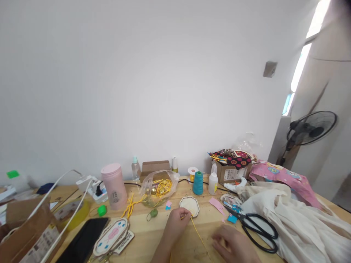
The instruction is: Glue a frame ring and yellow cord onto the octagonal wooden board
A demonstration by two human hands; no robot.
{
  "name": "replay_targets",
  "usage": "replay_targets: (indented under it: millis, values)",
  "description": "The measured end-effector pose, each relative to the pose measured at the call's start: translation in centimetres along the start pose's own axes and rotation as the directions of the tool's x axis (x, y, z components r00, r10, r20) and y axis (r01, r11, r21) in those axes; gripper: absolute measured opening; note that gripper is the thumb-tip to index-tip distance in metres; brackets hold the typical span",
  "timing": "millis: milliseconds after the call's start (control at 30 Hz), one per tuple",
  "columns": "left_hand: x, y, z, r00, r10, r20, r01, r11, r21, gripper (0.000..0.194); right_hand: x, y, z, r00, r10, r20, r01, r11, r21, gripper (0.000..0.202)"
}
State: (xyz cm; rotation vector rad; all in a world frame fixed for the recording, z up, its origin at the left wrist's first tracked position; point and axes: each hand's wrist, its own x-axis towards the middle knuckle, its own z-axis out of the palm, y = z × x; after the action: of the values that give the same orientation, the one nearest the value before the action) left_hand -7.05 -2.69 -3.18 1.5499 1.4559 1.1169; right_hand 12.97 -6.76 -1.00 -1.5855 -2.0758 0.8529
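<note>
Nearest, over the middle of the tabletop, the right hand has its fingers loosely curled, and blur hides whether they hold anything. The yellow cord runs down toward the tabletop's near side from the left hand, whose thumb and fingers are pinched narrow around its upper end. It should be light and limp (probably slick enough to slide), so a fingertip pinch near the end looks the surest hold. To the right, toward the near right corner, the black scissors look stiff and heavier, best taken by the loops. Just beyond the left fingertips lies the scalloped piece, seemingly light and fairly stiff; its pale rim would be the place to grip. Farther, toward the far edge, stands the teal thread cone, easily held around its body.
</note>
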Motion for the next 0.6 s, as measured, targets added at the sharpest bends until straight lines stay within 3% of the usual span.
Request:
replay_targets:
  millis: [67, 200, 333, 500, 600]
  values:
    - [-0.1, 0.2, 0.0, 1.000, 0.013, -0.001, -0.013, 1.000, 0.009, 0.025, 3.5, -1.8, 1.7, 0.978, -0.171, -0.117, 0.155, 0.979, -0.131, 0.018]
    - [0.1, 0.1, 0.0, 1.000, 0.021, 0.003, -0.022, 1.000, 0.015, 0.023, 7.1, -3.0, 3.7, 0.970, -0.221, -0.102, 0.198, 0.960, -0.200, 0.010]
    - [0.6, -0.3, 0.1, 1.000, 0.011, -0.014, -0.011, 1.000, 0.007, 0.022, 8.1, -2.0, 4.1, 0.968, -0.232, -0.098, 0.221, 0.969, -0.111, 0.013]
    - [1.0, -0.5, 0.2, 1.000, -0.009, -0.009, 0.009, 1.000, 0.004, 0.023, 9.0, -0.4, 4.0, 0.967, -0.170, -0.188, 0.191, 0.977, 0.099, 0.014]
    - [1.1, -0.6, 0.3, 1.000, -0.017, 0.014, 0.017, 1.000, 0.009, 0.024, 9.1, -0.2, 3.7, 0.952, -0.212, -0.219, 0.239, 0.966, 0.102, 0.015]
